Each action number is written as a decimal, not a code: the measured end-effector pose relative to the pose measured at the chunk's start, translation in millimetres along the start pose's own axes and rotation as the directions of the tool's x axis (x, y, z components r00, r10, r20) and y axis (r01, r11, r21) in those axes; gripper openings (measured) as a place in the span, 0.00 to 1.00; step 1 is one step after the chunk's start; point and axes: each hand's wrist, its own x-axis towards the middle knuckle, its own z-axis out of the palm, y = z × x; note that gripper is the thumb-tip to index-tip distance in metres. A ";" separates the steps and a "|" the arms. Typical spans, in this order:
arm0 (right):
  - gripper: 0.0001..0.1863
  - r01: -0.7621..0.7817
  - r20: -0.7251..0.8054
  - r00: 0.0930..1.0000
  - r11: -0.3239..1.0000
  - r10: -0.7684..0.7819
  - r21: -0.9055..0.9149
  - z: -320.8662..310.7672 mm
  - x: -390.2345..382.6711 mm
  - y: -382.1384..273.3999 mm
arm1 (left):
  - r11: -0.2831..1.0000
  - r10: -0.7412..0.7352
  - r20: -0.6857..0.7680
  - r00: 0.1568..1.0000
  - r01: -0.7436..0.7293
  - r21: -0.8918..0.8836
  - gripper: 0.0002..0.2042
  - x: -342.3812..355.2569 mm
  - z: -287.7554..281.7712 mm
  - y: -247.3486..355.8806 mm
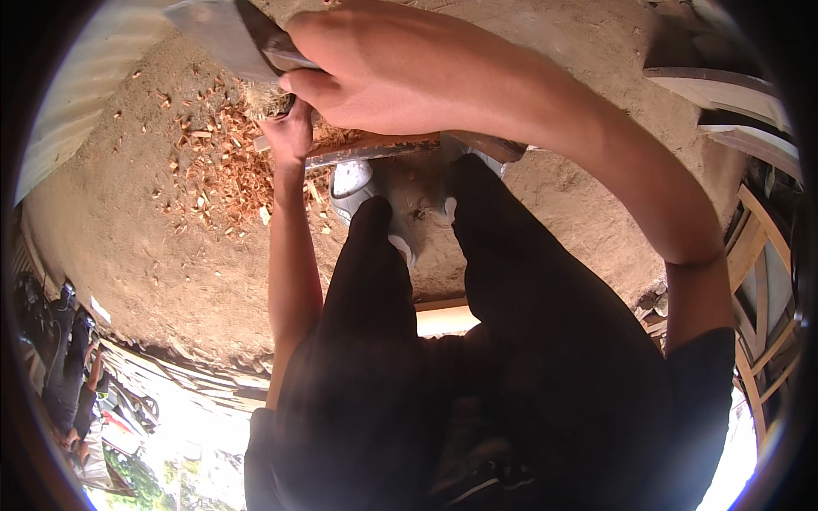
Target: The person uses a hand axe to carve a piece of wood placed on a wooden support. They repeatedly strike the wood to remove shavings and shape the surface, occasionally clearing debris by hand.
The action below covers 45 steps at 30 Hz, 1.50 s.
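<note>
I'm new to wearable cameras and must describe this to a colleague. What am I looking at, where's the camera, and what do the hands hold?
There is no machine here, just a person's two bare hands. The single picture comes from a wide fisheye camera on their head, looking down, so straight edges bend near the rim.

The right hand grips a broad-bladed tool. The left hand is at a pale, rough piece; its grip is partly hidden. Reddish-brown chips lie scattered on the bare ground, mostly left of the shoes.
</note>
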 end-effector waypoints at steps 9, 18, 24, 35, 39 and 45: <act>0.16 -0.073 0.105 0.992 0.997 0.076 -0.027 1.8 5.4 11.1 | 0.983 -0.164 0.074 0.984 0.157 0.091 0.08 15.9 7.4 8.3; 0.16 -0.270 0.241 0.944 0.945 0.224 0.182 -35.4 -9.8 18.5 | 0.983 -0.156 0.244 0.957 0.127 0.130 0.13 47.9 11.9 -14.3; 0.14 -0.338 0.298 0.918 0.908 0.260 0.248 -48.1 -18.7 14.2 | 0.973 -0.207 0.306 0.929 0.162 0.166 0.11 54.1 29.8 -10.0; 0.15 -0.254 0.167 0.964 0.903 0.207 0.346 -51.4 -13.0 16.0 | 0.964 -0.255 0.269 0.929 0.221 0.149 0.10 55.3 32.5 -11.7; 0.14 -0.174 0.026 0.985 0.974 0.172 0.145 0.3 -3.1 46.9 | 0.960 -0.270 0.286 0.919 0.234 0.153 0.09 52.8 29.2 -15.8; 0.21 -0.121 0.124 0.983 0.986 0.134 -0.113 18.1 -16.6 45.9 | 0.998 0.031 0.217 0.976 -0.041 0.042 0.09 41.4 32.1 -5.5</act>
